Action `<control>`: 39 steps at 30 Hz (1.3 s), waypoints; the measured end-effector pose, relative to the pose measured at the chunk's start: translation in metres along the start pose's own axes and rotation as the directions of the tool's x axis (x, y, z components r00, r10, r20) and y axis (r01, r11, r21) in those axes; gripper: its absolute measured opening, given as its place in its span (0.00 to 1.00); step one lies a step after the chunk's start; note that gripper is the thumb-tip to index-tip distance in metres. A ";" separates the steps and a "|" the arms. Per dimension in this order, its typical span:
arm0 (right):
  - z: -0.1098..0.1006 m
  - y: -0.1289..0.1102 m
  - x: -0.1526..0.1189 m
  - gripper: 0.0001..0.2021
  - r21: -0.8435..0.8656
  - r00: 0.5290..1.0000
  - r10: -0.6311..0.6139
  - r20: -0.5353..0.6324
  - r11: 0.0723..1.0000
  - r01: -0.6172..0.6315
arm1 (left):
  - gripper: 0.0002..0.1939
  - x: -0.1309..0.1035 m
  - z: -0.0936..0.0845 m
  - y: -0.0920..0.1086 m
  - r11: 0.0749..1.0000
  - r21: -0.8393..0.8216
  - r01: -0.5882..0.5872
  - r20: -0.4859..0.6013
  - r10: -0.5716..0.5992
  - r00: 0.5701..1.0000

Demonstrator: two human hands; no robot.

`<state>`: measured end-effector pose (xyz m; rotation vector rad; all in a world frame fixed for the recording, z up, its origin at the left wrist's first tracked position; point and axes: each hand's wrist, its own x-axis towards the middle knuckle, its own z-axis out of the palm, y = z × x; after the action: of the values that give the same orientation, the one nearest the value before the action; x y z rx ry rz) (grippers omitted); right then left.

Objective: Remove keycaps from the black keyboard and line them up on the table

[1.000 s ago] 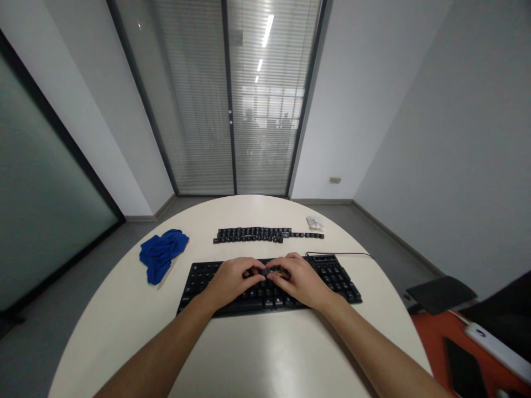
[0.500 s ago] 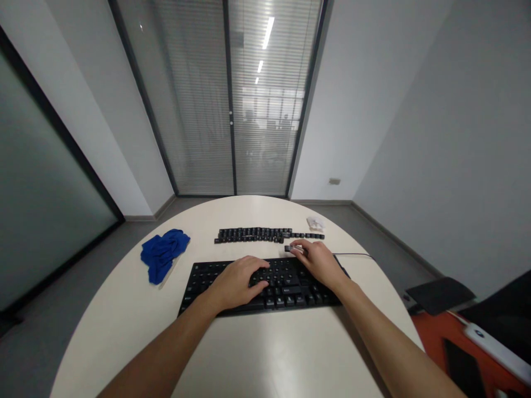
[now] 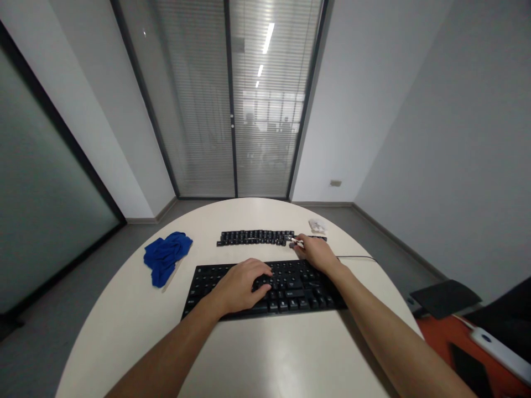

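The black keyboard lies on the pale round surface, near its middle. The left hand is on top of it. Its thumb and first finger are wide apart, with keys showing between them, and it does not hold anything that I can see. The palm hides a part of the keyboard, so I cannot tell what the keys under it look like.

The right hand is past the far edge of the keyboard. Its fingers are narrow, pinched on a thin shiny tool. Most of the tool is hidden by the fingers, so its shape is hard to make out. A small dark key is at the fingertips, but I cannot tell if it is held or sits on the surface.

Loose black keys lie in rows behind the keyboard. The right hand covers some of the row at that end. The marks on them are too small to read.

A small clear bag lies behind the right hand, and what is in it is blurry. A thin cord runs off to the right. A crumpled blue cloth lies to the left, with a pale stick partly hidden beside it. Both forearms are cut off at the bottom.
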<state>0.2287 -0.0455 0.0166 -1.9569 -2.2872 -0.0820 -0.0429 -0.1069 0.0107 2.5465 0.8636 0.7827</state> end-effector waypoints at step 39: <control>-0.024 0.015 -0.054 0.19 0.786 0.999 -0.030 0.009 0.618 0.011 | 0.08 0.000 -0.001 0.002 1.000 0.026 -0.012 0.026 0.011 1.000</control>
<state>0.2536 -0.0988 0.0322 -1.4266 -1.8325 0.8171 -0.0421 -0.1082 0.0126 2.5809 0.8572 0.7455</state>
